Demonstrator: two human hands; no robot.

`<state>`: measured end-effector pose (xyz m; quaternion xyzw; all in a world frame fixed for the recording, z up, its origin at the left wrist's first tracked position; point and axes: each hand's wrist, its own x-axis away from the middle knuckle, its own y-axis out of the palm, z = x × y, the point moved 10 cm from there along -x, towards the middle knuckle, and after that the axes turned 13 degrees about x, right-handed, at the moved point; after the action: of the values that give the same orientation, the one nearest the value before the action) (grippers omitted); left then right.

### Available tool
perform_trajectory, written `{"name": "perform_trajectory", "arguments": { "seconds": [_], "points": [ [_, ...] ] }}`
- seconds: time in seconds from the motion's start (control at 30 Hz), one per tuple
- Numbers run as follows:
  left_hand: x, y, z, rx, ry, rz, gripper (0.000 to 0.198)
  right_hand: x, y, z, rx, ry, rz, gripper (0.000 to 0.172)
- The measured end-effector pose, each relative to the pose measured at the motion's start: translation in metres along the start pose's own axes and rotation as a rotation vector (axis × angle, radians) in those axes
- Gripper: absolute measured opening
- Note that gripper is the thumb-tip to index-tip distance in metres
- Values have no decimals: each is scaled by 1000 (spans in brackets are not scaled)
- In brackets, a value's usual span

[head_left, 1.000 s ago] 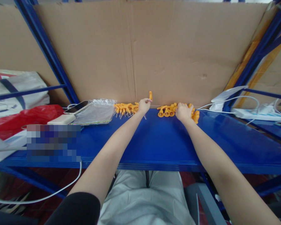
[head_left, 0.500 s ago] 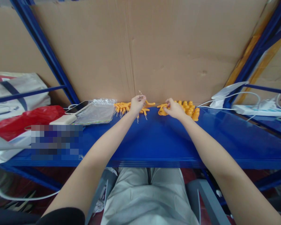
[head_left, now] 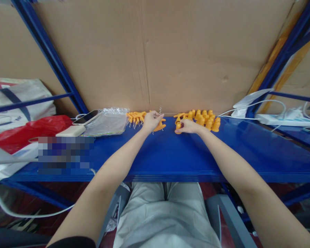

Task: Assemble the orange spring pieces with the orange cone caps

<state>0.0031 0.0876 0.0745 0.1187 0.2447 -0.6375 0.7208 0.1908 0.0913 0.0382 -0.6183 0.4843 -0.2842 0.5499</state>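
Observation:
My left hand (head_left: 152,121) is closed on an orange corkscrew-like piece (head_left: 160,126) with a thin metal spiral sticking up from it. A row of similar orange pieces with spirals (head_left: 135,117) lies just left of that hand, against the cardboard. My right hand (head_left: 188,126) pinches a small orange cap-shaped part (head_left: 177,127) on the blue shelf (head_left: 170,155). A cluster of orange cap parts (head_left: 206,120) stands behind and to the right of that hand.
A clear plastic bag (head_left: 107,122), a phone (head_left: 87,117) and a white power bank (head_left: 70,131) lie at the left, with a red bag (head_left: 23,132) beyond. White cables and a power strip (head_left: 281,120) sit at the right. Cardboard (head_left: 170,51) backs the shelf.
Both hands have drawn slightly toward me from the rows. The left hand now holds a piece with its spiral up; the right hand has moved left and down onto a single cap.

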Motion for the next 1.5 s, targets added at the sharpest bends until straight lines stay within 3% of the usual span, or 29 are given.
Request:
{"name": "perform_trajectory", "arguments": {
  "seconds": [0.2, 0.27, 0.43, 0.53, 0.7, 0.83, 0.93, 1.13, 1.37, 1.5],
  "points": [
    [-5, -3, -11, -99, 40, -18, 33, -1, -5, 2, 113, 27, 82, 18],
    [-4, 3, -14, -129, 47, -98, 33, -1, -4, 2, 144, 19, 81, 17],
    [11, 28, -26, -124, -53, -432, 25, -3, -2, 3, 194, -1, 58, 17],
    [19, 34, -30, -118, -99, -513, 21, -4, 1, 3, 173, -14, 43, 16],
    [19, 36, -27, -212, -55, -533, 8, -4, 3, 6, 142, 3, 25, 16],
    [15, 28, -12, -552, 97, -447, 23, -4, -9, 8, 206, 1, 121, 18],
    [17, 23, 5, -787, 176, -372, 23, -3, -19, 5, 237, -33, 222, 27],
    [25, 22, 9, -1049, 65, -380, 36, -4, -24, -3, 188, -110, 269, 34],
    [24, 17, 6, -1077, -13, -369, 38, -3, -26, -10, 134, -133, 272, 33],
    [25, 18, 11, -1110, 13, -362, 38, -3, -26, -11, 118, -164, 298, 34]
  ]
}}
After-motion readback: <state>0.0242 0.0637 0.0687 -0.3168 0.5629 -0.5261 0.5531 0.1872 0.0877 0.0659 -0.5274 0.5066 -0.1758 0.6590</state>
